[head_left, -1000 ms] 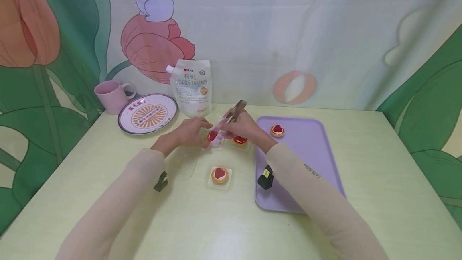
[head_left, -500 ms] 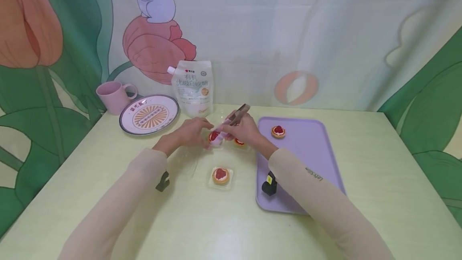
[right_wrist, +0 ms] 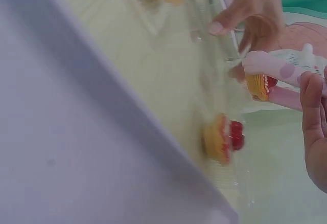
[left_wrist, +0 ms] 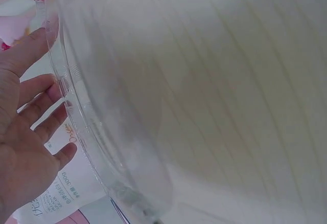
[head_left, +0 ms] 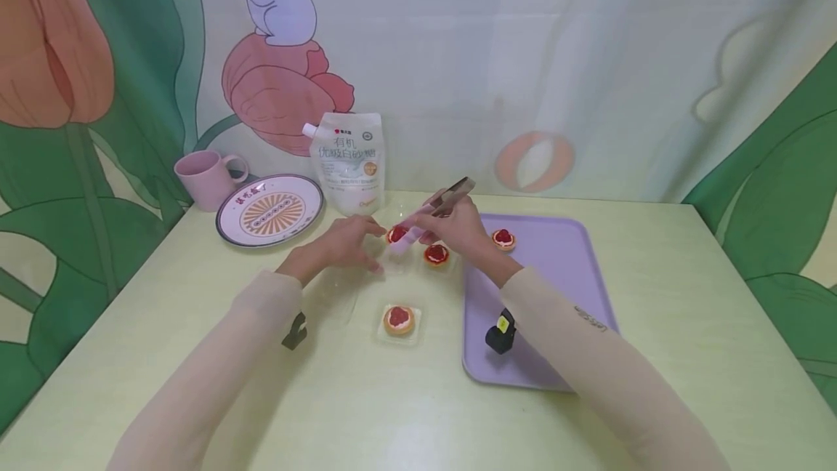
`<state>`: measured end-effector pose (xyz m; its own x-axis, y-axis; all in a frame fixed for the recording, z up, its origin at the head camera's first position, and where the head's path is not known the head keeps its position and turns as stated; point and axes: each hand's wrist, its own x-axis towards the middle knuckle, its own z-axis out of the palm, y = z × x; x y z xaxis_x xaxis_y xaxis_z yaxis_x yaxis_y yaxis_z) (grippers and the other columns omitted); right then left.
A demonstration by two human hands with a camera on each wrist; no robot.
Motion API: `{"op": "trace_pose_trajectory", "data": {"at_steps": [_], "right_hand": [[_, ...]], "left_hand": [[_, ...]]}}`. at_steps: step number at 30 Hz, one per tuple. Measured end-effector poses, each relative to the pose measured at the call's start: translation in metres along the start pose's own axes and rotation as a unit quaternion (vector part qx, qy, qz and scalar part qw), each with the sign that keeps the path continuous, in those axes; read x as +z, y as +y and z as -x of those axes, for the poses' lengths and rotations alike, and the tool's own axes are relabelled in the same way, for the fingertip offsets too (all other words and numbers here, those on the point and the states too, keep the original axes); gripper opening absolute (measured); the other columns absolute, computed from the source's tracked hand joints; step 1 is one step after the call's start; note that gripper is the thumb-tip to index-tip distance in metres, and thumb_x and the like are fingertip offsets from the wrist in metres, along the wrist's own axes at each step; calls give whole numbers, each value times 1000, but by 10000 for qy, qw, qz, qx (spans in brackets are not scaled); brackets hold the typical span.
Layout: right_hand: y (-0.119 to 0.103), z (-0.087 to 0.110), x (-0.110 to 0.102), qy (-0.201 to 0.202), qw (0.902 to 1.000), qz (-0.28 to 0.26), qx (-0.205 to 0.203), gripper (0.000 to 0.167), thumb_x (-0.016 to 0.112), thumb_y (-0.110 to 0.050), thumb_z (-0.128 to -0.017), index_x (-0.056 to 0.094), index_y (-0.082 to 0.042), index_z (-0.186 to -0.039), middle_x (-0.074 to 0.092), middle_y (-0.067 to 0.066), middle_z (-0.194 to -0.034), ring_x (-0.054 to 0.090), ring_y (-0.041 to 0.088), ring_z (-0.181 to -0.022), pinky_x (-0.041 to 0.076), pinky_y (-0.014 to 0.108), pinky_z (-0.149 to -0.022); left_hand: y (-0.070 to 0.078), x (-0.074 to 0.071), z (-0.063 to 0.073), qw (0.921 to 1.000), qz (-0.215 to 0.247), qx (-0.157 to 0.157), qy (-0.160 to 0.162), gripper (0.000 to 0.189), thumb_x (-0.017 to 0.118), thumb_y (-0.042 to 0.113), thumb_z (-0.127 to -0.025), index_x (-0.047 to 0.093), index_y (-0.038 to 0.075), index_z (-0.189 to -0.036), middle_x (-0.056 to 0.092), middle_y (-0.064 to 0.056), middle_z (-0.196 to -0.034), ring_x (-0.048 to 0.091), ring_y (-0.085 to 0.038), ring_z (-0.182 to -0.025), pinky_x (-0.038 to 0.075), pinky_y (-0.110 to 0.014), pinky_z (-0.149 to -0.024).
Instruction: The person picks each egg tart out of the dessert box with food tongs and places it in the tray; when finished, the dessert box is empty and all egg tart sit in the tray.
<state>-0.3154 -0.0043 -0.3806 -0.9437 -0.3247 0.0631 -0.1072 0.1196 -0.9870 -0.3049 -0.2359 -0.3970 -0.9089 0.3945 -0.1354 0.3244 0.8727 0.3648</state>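
My right hand (head_left: pixel 461 227) holds a pair of tongs (head_left: pixel 451 198) with pale pink tips. Between those tips is a small berry tart (right_wrist: pixel 258 86), raised above a clear plastic box (head_left: pixel 397 262). My left hand (head_left: pixel 343 242) lies at the left side of that box, thumb and fingers spread apart. In the left wrist view its fingertips (left_wrist: pixel 53 91) touch the rim of clear plastic (left_wrist: pixel 84 116), which covers much of that view. A second tart (head_left: pixel 436 255) sits close beside, and a third tart (head_left: pixel 399 320) rests in its own clear tray nearer me.
A lilac tray (head_left: pixel 543 296) under my right forearm bears one tart (head_left: pixel 503 240) at its back left. Behind my left hand stand a sugar pouch (head_left: pixel 349 162), a patterned plate (head_left: pixel 269 209) and a pink mug (head_left: pixel 208 179). A printed curtain (head_left: pixel 458 78) hangs behind the table.
The tongs have risen and moved slightly back and right with the tart between their tips. The second tart shows more fully. My left hand stays almost in place.
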Motion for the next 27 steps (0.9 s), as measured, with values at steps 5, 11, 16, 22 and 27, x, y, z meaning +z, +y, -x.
{"op": "trace_pose_trajectory", "data": {"at_steps": [5,11,16,22,27], "right_hand": [[-11,3,-12,140,9997,-195,-77,27,74,-4,-86,54,2,-103,70,13,-86,68,12,-54,60,30,-59],[-22,10,-39,414,9987,-164,-243,22,70,-1,-88,55,5,-103,70,6,-81,68,11,-54,60,28,-58],[-26,20,-72,637,9972,110,-388,22,74,-7,-88,57,2,-100,71,-1,-78,70,9,-58,60,28,-61],[-26,36,-108,827,9943,212,-635,25,72,-6,-89,53,3,-102,69,-7,-77,70,7,-60,60,26,-62],[-24,45,-127,1049,9921,263,-629,26,73,-8,-89,54,2,-102,68,-6,-78,70,8,-61,60,27,-62]], "left_hand": [[-2,0,2,9999,-89,84,56,67,86,31,-77,62,2,-133,60,-19,-137,52,-37,-131,35,-57,-111],[-3,1,2,9994,-258,174,142,68,85,33,-77,62,2,-132,59,-19,-138,52,-37,-132,36,-56,-109],[0,2,0,9990,-320,217,226,69,86,34,-75,63,2,-131,60,-19,-136,53,-37,-130,38,-56,-108],[4,2,-1,9988,-292,305,229,68,86,34,-75,63,1,-131,61,-19,-135,54,-37,-129,39,-56,-108],[3,1,1,9994,-230,168,180,68,87,32,-75,64,1,-131,61,-20,-135,54,-38,-129,38,-55,-109]]}}
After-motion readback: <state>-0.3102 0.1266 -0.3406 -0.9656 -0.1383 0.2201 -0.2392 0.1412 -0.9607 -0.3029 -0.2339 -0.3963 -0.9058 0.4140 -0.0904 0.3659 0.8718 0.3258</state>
